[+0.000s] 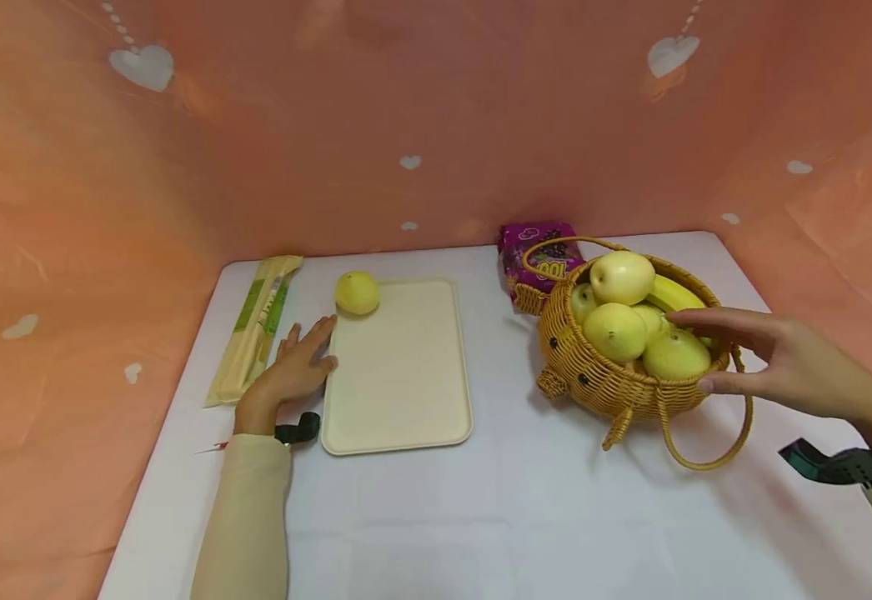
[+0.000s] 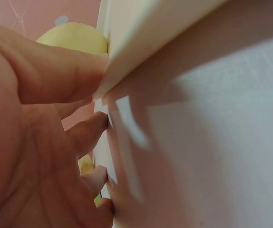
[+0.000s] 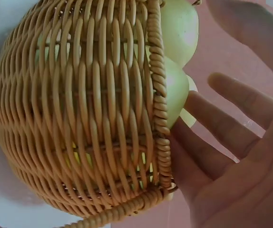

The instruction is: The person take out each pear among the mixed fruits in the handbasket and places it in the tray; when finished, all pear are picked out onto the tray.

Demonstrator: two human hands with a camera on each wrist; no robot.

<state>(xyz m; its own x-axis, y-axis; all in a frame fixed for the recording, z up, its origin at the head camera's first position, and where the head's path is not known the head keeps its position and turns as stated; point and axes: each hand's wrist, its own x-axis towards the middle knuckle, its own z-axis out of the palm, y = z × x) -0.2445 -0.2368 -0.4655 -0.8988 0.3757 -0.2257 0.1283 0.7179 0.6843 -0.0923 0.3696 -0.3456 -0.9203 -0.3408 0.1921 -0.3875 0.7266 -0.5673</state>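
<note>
My left hand [image 1: 289, 371] rests beside the cream tray [image 1: 398, 375], fingers spread, fingertips down on the white table. In the left wrist view its thumb [image 2: 65, 71] lies against the tray's edge, and it holds nothing. A round, pale yellow fruit [image 1: 357, 292] sits at the tray's far left corner. To the right, my right hand [image 1: 796, 358] reaches over the rim of a wicker basket [image 1: 593, 379], fingers extended and thumb apart. Several yellow-green fruits [image 3: 177, 88] and a banana [image 1: 674, 297] fill the basket. Whether a fingertip touches a fruit is hard to tell.
A long pack of disposable chopsticks [image 1: 256, 329] lies left of the tray. Behind the basket stands a purple packet [image 1: 537, 246]. One basket handle [image 1: 706, 462] hangs down at the front. Pink-orange cloth [image 1: 406, 100] with hearts surrounds the table.
</note>
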